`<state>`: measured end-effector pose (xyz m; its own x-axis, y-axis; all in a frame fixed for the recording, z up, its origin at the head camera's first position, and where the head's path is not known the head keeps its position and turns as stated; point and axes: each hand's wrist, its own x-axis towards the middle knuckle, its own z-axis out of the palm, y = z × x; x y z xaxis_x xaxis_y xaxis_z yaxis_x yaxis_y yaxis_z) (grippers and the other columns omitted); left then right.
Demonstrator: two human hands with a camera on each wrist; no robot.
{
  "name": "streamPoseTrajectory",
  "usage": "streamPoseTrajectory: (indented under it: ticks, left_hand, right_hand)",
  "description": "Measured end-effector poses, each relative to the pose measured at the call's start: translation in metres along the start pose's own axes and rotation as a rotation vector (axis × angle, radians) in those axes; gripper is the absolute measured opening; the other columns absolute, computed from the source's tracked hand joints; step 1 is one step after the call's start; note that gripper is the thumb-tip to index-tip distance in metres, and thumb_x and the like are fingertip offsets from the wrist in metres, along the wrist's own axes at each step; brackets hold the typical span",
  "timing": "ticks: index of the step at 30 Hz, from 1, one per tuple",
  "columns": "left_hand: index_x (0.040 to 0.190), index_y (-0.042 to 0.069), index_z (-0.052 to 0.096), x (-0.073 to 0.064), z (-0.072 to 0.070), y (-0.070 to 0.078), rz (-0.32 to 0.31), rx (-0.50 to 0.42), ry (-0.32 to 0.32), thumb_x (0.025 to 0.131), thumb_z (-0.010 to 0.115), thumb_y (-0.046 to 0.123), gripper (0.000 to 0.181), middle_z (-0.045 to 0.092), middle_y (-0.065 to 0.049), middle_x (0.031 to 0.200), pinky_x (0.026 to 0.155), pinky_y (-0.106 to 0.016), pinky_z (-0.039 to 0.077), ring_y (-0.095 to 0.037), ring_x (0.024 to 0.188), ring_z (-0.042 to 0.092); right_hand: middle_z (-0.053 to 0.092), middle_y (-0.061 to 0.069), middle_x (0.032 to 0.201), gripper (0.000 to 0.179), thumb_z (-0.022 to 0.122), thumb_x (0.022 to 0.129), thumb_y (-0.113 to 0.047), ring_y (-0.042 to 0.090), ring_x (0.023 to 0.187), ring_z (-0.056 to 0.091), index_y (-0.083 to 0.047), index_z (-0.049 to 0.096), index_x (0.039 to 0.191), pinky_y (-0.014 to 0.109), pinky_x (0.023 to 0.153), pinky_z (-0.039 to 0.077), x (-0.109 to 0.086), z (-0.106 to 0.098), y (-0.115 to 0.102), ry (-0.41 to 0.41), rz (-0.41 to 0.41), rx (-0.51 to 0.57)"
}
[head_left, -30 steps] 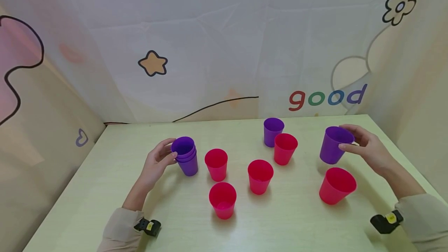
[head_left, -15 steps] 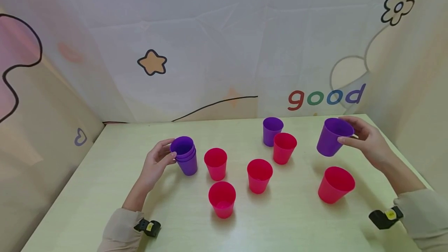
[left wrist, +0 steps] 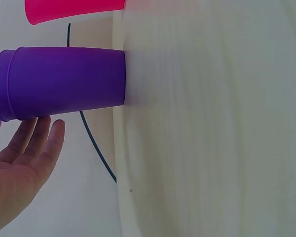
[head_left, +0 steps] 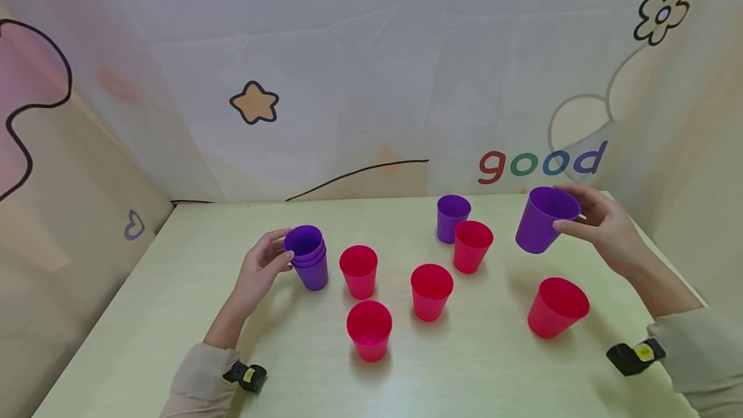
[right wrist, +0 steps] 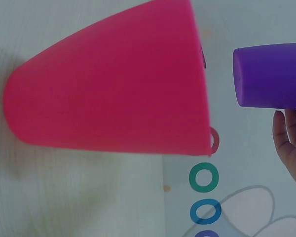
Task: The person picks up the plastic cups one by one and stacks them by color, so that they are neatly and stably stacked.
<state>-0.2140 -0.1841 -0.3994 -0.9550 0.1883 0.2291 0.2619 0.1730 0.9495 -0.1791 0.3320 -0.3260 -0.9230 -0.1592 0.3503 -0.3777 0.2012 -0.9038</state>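
At the left of the head view, my left hand (head_left: pixel 262 269) holds a nested stack of purple cups (head_left: pixel 313 274) near its rims; the stack stands upright on the table. In the left wrist view the fingers (left wrist: pixel 53 143) lie against the side of the purple stack (left wrist: pixel 64 79). On the right, my right hand (head_left: pixel 606 228) grips a single purple cup (head_left: pixel 536 224) between thumb and fingers. That cup is off the table and slightly tilted, mouth up. Below it a red cup (head_left: pixel 554 311) stands on the table, looming large as a red cup (right wrist: pixel 108 84) in the right wrist view.
Between the hands stand several red cups, among them a front red cup (head_left: pixel 369 334), a middle red cup (head_left: pixel 431 295) and a back red cup (head_left: pixel 471 250). Another purple cup (head_left: pixel 449 228) stands behind that last one. A printed curtain (head_left: pixel 348 115) backs the table (head_left: pixel 174 315).
My right hand has raised its purple cup from low above the table and shifted it slightly left and back. The left hand and its stack stay put, as do the other cups.
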Motion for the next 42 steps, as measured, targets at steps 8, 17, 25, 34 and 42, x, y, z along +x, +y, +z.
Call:
streamPoseTrajectory:
  ticks: [8,17,25,34,42]
  left_hand:
    - [0.129,0.002,0.043,-0.002,0.0,0.002,0.007,0.013,0.003,0.092,0.053,0.011,0.039,0.052,-0.024,0.117,0.079,-0.036,0.051,-0.009,0.096,0.056]
    - [0.129,0.001,0.043,-0.002,0.001,0.003,0.016,0.027,0.002,0.093,0.052,0.011,0.039,0.052,-0.024,0.117,0.078,-0.03,0.051,-0.008,0.096,0.056]
    - [0.13,0.002,0.043,-0.001,0.001,0.001,-0.004,0.006,0.013,0.092,0.053,0.011,0.039,0.052,-0.024,0.117,0.078,-0.029,0.05,-0.009,0.096,0.056]
    - [0.129,0.002,0.043,-0.001,0.001,-0.002,0.008,-0.002,0.013,0.092,0.053,0.01,0.039,0.052,-0.024,0.118,0.077,-0.029,0.051,-0.009,0.097,0.056]
    - [0.129,0.002,0.043,-0.001,0.001,-0.002,0.013,-0.003,0.013,0.092,0.053,0.01,0.039,0.052,-0.024,0.117,0.076,-0.027,0.051,-0.009,0.096,0.056]
  right_hand:
    - [0.055,-0.002,0.11,0.051,0.055,0.081,0.012,0.008,0.092,0.058,-0.013,0.05,0.125,0.018,0.073,0.05,0.006,0.015,-0.013,-0.022,-0.066,0.073]
    - [0.055,0.0,0.111,0.051,0.056,0.08,0.012,0.012,0.093,0.059,-0.011,0.05,0.124,0.021,0.074,0.05,0.016,0.031,-0.022,-0.062,-0.097,0.071]
    - [0.055,0.0,0.111,0.049,0.059,0.079,0.009,0.014,0.094,0.059,-0.009,0.049,0.124,0.024,0.075,0.051,0.028,0.05,-0.028,-0.103,-0.091,0.04]
    - [0.058,0.001,0.109,0.049,0.057,0.078,0.012,0.014,0.092,0.06,-0.009,0.05,0.122,0.024,0.074,0.051,0.039,0.063,-0.029,-0.145,-0.114,0.085]
    - [0.057,-0.001,0.109,0.051,0.06,0.078,0.009,0.014,0.094,0.06,-0.008,0.048,0.125,0.024,0.075,0.051,0.049,0.074,-0.034,-0.168,-0.105,0.042]
